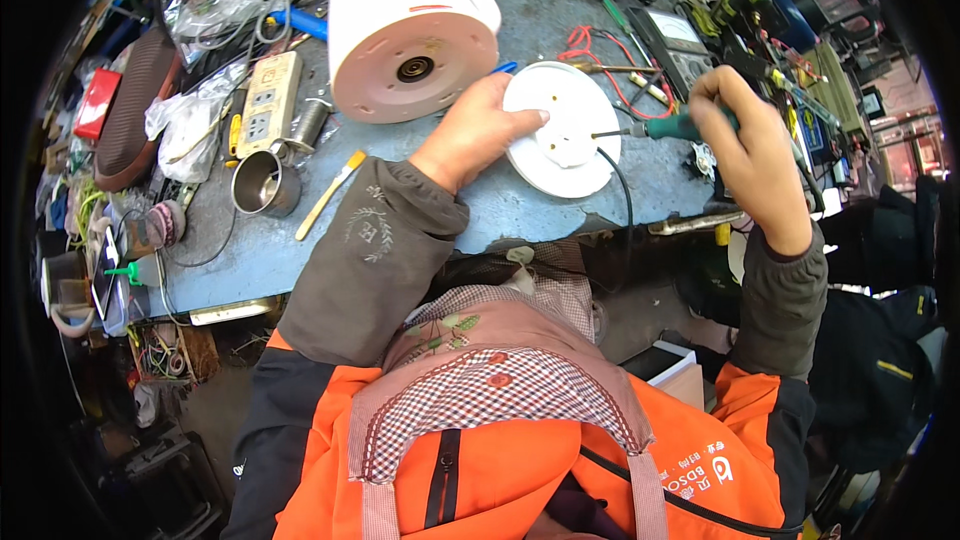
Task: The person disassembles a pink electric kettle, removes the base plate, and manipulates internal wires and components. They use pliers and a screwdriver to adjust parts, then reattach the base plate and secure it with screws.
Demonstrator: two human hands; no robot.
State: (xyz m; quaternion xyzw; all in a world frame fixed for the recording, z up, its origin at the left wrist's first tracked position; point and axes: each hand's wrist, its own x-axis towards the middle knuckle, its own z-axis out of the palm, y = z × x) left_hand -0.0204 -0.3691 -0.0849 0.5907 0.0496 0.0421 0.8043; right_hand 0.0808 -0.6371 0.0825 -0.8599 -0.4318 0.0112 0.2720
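Observation:
A round white base plate (572,155) lies flat on the blue workbench (400,230). My left hand (472,130) presses on its left rim, fingers spread over the edge. My right hand (740,135) grips a green-handled screwdriver (672,126), whose shaft points left with its tip on the plate's right side. A black cord (622,202) runs from the plate toward the bench's front edge. Behind my left hand a white kettle body (410,25) lies on its side, its round underside facing me.
A cream power strip (264,103), a small steel cup (262,183) and a yellow-handled brush (328,195) lie to the left. A multimeter (672,40) with red leads sits behind the plate. Cluttered tools and wires crowd the bench's left and right ends.

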